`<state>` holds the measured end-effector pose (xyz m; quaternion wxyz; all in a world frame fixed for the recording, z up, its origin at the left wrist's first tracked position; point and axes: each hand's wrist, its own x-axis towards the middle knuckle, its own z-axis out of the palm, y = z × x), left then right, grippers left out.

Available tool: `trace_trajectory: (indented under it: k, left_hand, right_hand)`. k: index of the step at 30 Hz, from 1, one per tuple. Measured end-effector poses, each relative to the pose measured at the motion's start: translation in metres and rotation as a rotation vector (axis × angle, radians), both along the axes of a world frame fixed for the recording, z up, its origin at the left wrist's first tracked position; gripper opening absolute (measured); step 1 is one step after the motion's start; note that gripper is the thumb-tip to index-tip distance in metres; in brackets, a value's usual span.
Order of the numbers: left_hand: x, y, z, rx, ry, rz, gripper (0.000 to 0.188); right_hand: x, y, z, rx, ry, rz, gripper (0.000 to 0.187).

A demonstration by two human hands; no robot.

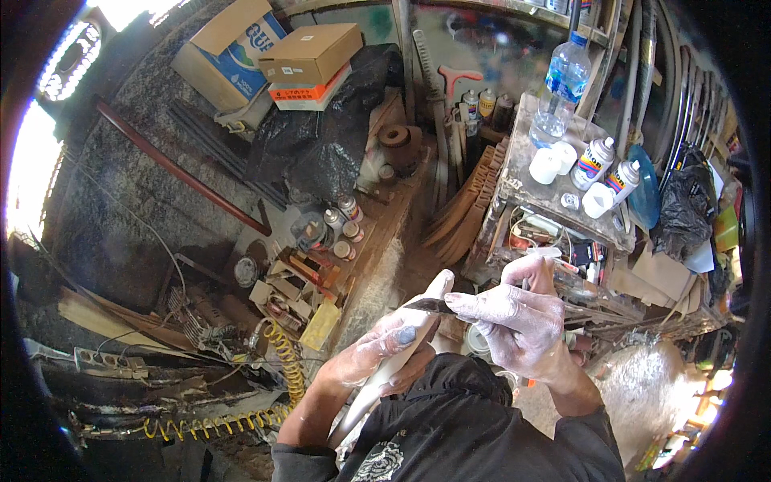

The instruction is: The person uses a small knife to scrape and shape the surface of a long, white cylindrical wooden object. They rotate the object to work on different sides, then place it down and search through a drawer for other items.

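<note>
My left hand point(393, 341), dusted with white powder, is wrapped round a long smooth white piece point(381, 384) that runs down toward my left forearm. What kind of piece it is, I cannot make out. Thickly coated in the same powder, my right hand point(518, 321) pinches a small thin dark flat piece point(431, 305) between thumb and fingers. The dark piece lies across the upper end of the white one, close to my left fingertips. Whether it is sandpaper or a blade does not show.
A worn wooden stand point(514, 173) at the right holds a water bottle point(562, 84), spray cans point(593, 163) and white caps. Cardboard boxes point(312, 52) sit at the back left. Cans point(351, 209) stand on a ledge. A coiled yellow hose point(285, 365) lies at lower left.
</note>
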<state>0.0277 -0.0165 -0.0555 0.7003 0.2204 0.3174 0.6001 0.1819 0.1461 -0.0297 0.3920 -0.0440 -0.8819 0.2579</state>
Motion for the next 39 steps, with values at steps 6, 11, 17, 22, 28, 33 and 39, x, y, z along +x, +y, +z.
trace_trajectory:
  k: [6,11,17,22,28,33,39]
  left_hand:
    - [0.002,0.001,0.002,0.004,-0.056,0.000,0.083]
    - [0.006,0.003,0.003,-0.006,0.141,0.030,0.064]
    - [0.001,0.005,-0.001,-0.076,0.057,0.128,0.077]
    - [-0.001,0.003,-0.008,-0.114,0.097,0.032,0.076]
    - [-0.004,0.004,-0.008,-0.143,0.043,0.000,0.070]
    - [0.004,0.008,0.000,-0.152,0.173,0.101,0.070]
    - [0.002,0.012,0.002,-0.090,0.266,0.134,0.068]
  right_hand:
    - [0.002,0.008,-0.004,-0.066,-0.021,0.102,0.035]
    - [-0.001,0.015,-0.004,-0.675,0.241,0.254,0.044]
    - [0.012,0.009,0.010,-1.264,0.104,0.212,0.033]
    - [0.002,0.006,0.007,-0.541,-0.041,0.004,0.012]
    - [-0.005,0.003,0.008,-0.248,-0.045,0.014,0.023]
    - [-0.012,0.002,0.010,-0.090,-0.039,0.022,0.024]
    - [-0.012,0.007,0.008,-0.009,-0.051,0.056,0.030]
